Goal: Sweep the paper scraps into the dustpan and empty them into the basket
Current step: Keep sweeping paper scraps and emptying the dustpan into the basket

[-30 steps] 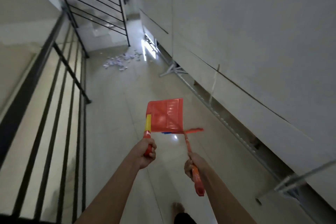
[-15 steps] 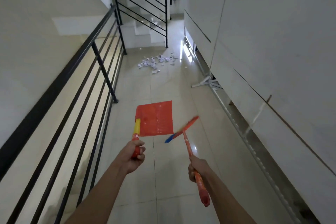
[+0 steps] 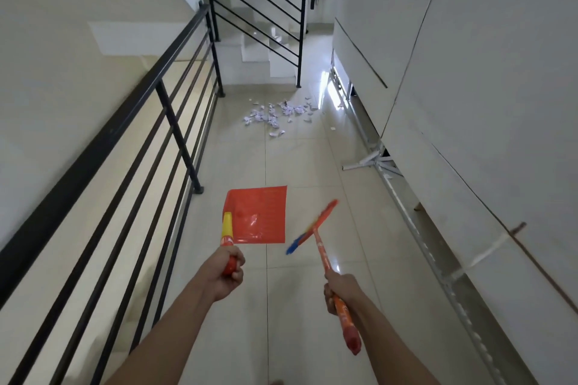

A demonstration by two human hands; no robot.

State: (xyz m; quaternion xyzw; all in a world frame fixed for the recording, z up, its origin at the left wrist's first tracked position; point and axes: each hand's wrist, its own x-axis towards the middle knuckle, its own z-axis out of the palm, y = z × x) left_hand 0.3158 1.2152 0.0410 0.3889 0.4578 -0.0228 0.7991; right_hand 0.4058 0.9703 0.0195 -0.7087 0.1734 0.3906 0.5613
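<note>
Glossy tile floor (image 3: 300,166), plastic dustpan (image 3: 259,216)

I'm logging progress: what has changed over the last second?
The person has walked closer to the paper scraps. The broom head, earlier crossing the dustpan, has swung clear to its right. Left hand still holds the dustpan handle, right hand the broom; scraps unswept.

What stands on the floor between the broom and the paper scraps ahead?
Nothing visible: bare tiles run from the broom to the paper scraps. A white metal bracket lies off to the right by the wall, outside the straight path.
</note>
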